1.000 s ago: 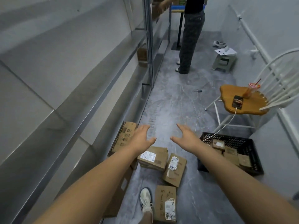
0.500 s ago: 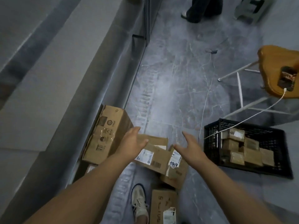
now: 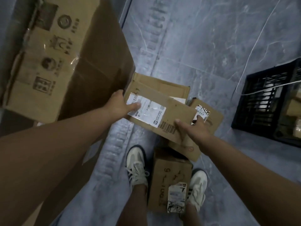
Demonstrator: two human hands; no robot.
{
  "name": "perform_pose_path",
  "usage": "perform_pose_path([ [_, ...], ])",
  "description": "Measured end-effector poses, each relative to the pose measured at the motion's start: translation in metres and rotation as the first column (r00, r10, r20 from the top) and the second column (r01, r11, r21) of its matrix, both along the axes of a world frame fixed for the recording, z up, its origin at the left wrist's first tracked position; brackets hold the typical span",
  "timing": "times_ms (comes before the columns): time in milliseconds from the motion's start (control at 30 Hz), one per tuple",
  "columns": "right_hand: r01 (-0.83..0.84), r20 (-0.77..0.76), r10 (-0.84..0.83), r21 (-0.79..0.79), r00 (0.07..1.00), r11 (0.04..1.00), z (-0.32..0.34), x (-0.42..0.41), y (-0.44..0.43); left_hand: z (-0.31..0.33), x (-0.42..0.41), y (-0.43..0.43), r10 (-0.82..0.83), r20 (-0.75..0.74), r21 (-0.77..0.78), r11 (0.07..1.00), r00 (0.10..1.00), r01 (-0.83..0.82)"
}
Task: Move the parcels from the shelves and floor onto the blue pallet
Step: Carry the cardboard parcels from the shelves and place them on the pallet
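The top parcel (image 3: 169,111), a flat carton with a white label and a barcode, lay askew across two others on the grey floor (image 3: 203,46), with its near right corner raised clear of them.

The left hand (image 3: 120,105) held its left edge; the thumb lay flat on the label, and the fingers were out of sight beyond the edge, so their curl could not be told.

The right hand (image 3: 193,129) held the near right corner; the thumb pressed the top face beside the barcode, the forefinger reached over the right edge, and the remaining fingers were hidden beneath the carton.

Under the top parcel lay a second parcel (image 3: 162,84), its far flap showing. A third parcel (image 3: 213,118), with a torn label, lay just to the right and partly beneath. A fourth parcel (image 3: 169,180), marked by hand and labelled at its near end, stood between the person's shoes, the left shoe (image 3: 136,165) and the right shoe (image 3: 197,185) close on either side.

A big box (image 3: 65,54) with printed marks and clear tape lay at the left, its corner touching or just beside the second parcel; which could not be told.

A black crate (image 3: 268,105) stood well apart at the right; a white cable (image 3: 260,43) ran over the floor and across its rim; cartons showed dimly inside it.
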State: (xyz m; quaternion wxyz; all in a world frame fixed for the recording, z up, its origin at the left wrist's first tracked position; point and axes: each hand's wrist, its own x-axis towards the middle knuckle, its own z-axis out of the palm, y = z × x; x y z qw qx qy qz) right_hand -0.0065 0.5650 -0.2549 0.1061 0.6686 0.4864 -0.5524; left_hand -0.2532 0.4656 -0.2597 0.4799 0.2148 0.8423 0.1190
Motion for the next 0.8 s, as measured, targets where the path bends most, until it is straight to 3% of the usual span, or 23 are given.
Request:
perform_pose_path([
  [200,0.275,-0.024,-0.279,-0.099,0.960,0.956,-0.025,-0.018,-0.017,-0.014,0.011,-0.013,0.278,0.168,0.076,0.953,0.946,-0.294],
  [367,0.212,-0.084,-0.214,-0.032,0.973,0.977,0.025,-0.022,0.001,0.033,0.024,-0.023,0.416,0.190,0.107,0.891,0.889,-0.440],
  [467,0.115,-0.104,-0.112,0.021,0.988,0.993,0.091,-0.029,0.026,0.090,0.030,-0.022,0.483,0.205,0.146,0.845,0.851,-0.515],
  [600,-0.006,-0.189,0.031,0.130,0.981,0.991,0.207,-0.030,0.061,0.197,0.048,-0.014,0.615,0.270,0.209,0.714,0.741,-0.669],
  [800,-0.119,-0.340,0.209,0.265,0.917,0.957,0.401,-0.011,0.078,0.392,0.086,-0.023,0.651,0.165,0.462,0.612,0.741,-0.641],
])
